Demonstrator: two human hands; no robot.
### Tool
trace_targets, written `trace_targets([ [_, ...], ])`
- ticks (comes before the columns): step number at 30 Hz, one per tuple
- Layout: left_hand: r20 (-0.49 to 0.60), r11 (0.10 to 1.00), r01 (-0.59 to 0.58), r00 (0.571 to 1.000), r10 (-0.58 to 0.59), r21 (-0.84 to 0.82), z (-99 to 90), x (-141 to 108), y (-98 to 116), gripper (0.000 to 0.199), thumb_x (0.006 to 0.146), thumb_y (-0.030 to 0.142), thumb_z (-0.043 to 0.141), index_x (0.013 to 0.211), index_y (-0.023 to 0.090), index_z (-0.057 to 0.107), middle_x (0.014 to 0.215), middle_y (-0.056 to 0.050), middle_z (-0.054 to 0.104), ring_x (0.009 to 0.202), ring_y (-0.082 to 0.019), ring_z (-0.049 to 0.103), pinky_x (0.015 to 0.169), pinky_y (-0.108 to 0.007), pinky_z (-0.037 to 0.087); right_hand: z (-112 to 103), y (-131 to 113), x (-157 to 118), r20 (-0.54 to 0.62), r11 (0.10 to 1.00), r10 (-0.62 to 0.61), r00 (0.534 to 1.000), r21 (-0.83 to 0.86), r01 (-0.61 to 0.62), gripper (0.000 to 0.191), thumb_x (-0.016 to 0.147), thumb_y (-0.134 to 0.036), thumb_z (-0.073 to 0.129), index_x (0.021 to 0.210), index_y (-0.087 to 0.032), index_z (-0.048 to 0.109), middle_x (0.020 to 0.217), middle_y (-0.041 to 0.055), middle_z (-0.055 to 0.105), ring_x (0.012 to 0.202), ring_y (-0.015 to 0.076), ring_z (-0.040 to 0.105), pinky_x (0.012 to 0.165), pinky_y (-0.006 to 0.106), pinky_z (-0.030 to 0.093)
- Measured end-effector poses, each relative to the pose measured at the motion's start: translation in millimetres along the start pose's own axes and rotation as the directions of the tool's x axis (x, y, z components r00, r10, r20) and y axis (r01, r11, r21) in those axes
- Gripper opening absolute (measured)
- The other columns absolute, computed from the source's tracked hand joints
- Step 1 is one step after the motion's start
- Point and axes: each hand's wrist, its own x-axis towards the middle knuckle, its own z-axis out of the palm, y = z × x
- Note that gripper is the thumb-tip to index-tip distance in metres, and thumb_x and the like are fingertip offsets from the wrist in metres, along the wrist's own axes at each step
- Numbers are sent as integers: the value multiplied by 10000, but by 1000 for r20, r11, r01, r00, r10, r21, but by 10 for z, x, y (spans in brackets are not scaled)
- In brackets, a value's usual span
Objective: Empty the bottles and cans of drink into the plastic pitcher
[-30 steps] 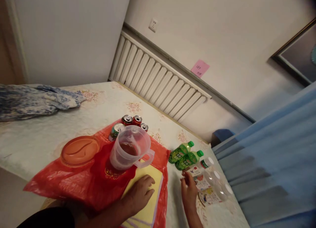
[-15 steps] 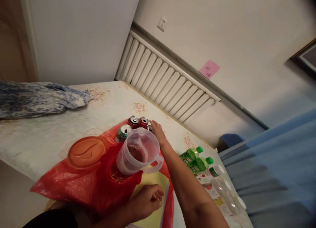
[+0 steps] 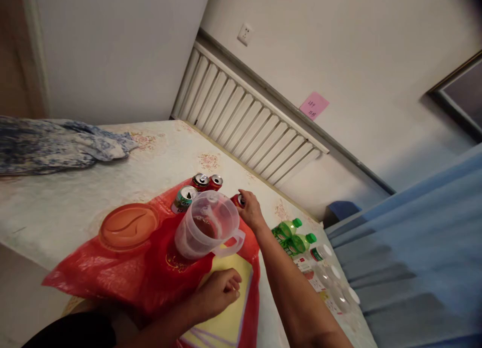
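One red can (image 3: 237,201) is apart, right hand (image 3: 251,211) gripping it; three cans (image 3: 201,184) are bunched, eleven o'clock from the jug (image 3: 205,226); left hand (image 3: 220,294) half-curled, empty.

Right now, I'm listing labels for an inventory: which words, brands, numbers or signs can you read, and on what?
None reads clearly.
Pink note: handwriting, too small.
Red can in the right hand: mostly covered, unreadable.
Teal can: lettering blurred.
Green-capped bottles: label print too small.
White-capped bottles: labels blurred.
Red plastic: gold markings, unreadable.
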Motion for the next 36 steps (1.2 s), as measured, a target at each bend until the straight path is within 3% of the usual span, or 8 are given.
trace_targets([
  [5, -90, 986, 14, 996, -29, -168, 35, 89, -220, 586, 751, 316, 640, 1299, 179, 485, 1140, -103, 597, 947, -201, 604, 876, -344, 488, -530, 43, -559, -22, 998, 41, 999, 51, -40, 592, 701, -146, 713, 1279, -207, 598, 1178, 94, 642, 1084, 253, 593, 990, 406, 472],
  [8, -108, 963, 16, 993, -47, -267, 74, 123, -354, 806, 738, 382, 692, 1435, 203, 329, 1302, -152, 505, 1133, -255, 545, 975, -402, 453, -846, -10, -961, -25, 994, 80, 997, 79, -78, 584, 701, -139, 685, 1273, -222, 602, 1204, 86, 636, 1113, 253, 597, 1010, 420, 467],
  [14, -84, 972, -68, 995, 50, -224, 52, 96, -379, 967, 688, 476, 759, 1486, 206, 284, 1561, -191, 303, 1434, -354, 298, 1162, -487, 264, -1227, -357, -1653, 93, 986, 132, 987, 93, -141, 615, 711, -126, 685, 1307, -247, 597, 1314, 88, 611, 1231, 275, 558, 1090, 459, 408],
  [16, -28, 973, -96, 995, 92, -212, 19, 71, -314, 967, 662, 485, 794, 1467, 205, 337, 1555, -182, 340, 1437, -366, 298, 1171, -489, 239, -1267, -524, -1805, 162, 979, 147, 976, 117, -167, 637, 721, -108, 688, 1327, -271, 582, 1334, 75, 600, 1245, 264, 549, 1095, 449, 404],
  [18, 86, 960, -111, 987, 137, -258, -17, 37, -226, 902, 645, 482, 814, 1409, 204, 425, 1474, -160, 462, 1367, -365, 400, 1124, -479, 317, -1280, -698, -1902, 229, 973, 135, 964, 153, -173, 651, 725, -85, 691, 1330, -292, 571, 1337, 59, 597, 1242, 247, 549, 1091, 423, 409],
  [23, 389, 936, -15, 907, 160, -351, -92, -62, -33, 691, 603, 399, 845, 1213, 202, 586, 1111, -33, 668, 1054, -275, 597, 894, -373, 481, -1280, -1058, -1943, 327, 960, 95, 940, 218, -173, 610, 753, -90, 711, 1308, -308, 581, 1295, 48, 617, 1207, 233, 562, 1050, 380, 437],
  [30, 445, 894, 51, 879, 171, -446, -198, -158, 80, 775, 522, 290, 870, 1240, 221, 587, 1160, -21, 660, 1086, -266, 571, 916, -356, 469, -1216, -1177, -1904, 390, 931, 80, 917, 301, -209, 570, 763, -171, 763, 1298, -286, 603, 1281, 66, 620, 1199, 251, 565, 1051, 394, 434],
  [36, 431, 879, 54, 885, 178, -474, -291, -209, 90, 738, 569, 251, 853, 1256, 214, 585, 1210, -40, 650, 1113, -266, 579, 943, -369, 465, -1135, -1161, -1861, 412, 890, 117, 903, 360, -279, 589, 738, -441, 819, 1273, -267, 645, 1272, 90, 639, 1173, 290, 585, 1034, 419, 446],
])
